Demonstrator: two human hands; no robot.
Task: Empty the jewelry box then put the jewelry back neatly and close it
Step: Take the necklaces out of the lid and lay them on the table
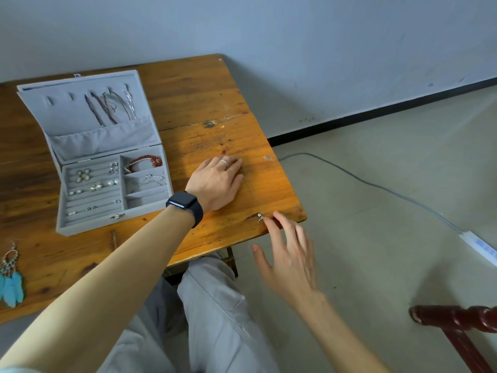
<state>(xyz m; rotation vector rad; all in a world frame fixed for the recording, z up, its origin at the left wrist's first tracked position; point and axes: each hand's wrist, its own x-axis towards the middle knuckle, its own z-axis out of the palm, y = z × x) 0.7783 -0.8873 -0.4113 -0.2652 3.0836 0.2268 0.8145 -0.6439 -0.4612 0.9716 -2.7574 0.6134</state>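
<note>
The grey jewelry box (88, 226) stands open on the wooden table (193, 103). Its lid (67, 117) is upright with necklaces hanging inside. The tray holds rings, earrings and a red bead bracelet (146, 160). A thin necklace chain (252, 195) lies on the table right of the box, ending in a small pendant (259, 218) near the front edge. My left hand (215, 181), wearing a watch and a ring, rests on the table with fingers curled onto the chain's far end. My right hand (290, 265) has straight fingers, and its index fingertip touches the pendant.
Blue feather earrings (10, 281) lie at the table's left front, and a small brown piece (113, 238) lies just before the box. The table's corner is right beside the pendant. On the floor are a cable with a power strip (481, 246) and a dark wooden chair part (457, 324).
</note>
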